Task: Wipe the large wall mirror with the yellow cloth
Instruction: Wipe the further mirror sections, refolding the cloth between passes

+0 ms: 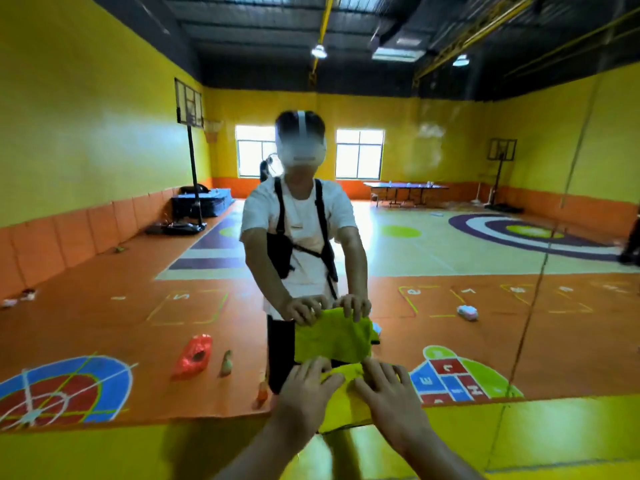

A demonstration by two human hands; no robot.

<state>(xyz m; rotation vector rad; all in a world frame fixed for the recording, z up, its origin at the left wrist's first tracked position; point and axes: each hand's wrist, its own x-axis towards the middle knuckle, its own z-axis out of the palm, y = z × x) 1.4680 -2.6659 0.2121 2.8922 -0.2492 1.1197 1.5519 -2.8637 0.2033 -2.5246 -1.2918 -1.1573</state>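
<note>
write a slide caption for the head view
The left hand and right hand press a yellow fabric cloth flat against the large wall mirror, near its bottom edge.

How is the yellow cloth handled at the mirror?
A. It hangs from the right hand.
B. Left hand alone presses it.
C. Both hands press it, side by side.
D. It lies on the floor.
C: the left hand and right hand both lie with spread fingers on the yellow cloth against the mirror.
</note>
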